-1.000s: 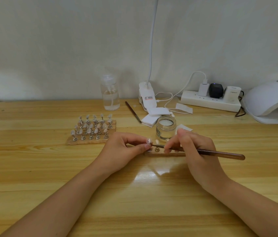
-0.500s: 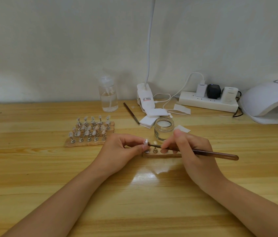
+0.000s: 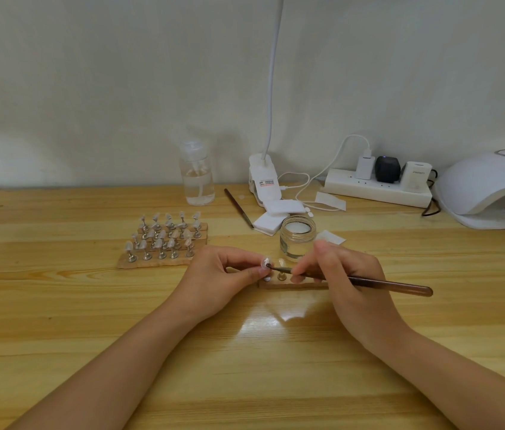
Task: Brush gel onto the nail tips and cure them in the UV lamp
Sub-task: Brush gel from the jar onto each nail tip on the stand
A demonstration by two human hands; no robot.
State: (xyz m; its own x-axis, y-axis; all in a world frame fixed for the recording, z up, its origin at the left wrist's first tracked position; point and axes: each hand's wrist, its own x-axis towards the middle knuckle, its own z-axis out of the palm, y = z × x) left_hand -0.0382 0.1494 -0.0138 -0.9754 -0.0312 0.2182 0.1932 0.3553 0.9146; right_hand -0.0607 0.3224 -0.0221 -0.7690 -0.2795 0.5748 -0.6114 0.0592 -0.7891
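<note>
Nail tip (image 3: 265, 262) pinched in left grip (image 3: 224, 276), right grip (image 3: 349, 279) grasping brush (image 3: 369, 282): gel could smear onto fingers (pinch sits close).

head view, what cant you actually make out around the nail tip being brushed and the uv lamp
- Gel on the nail tip: too small to tell.
- Brush bristles: tiny, against the tip.
- Small wooden stand: its right end is hidden by the right hand.
- UV lamp: cut off by the right edge, interior dark.
</note>
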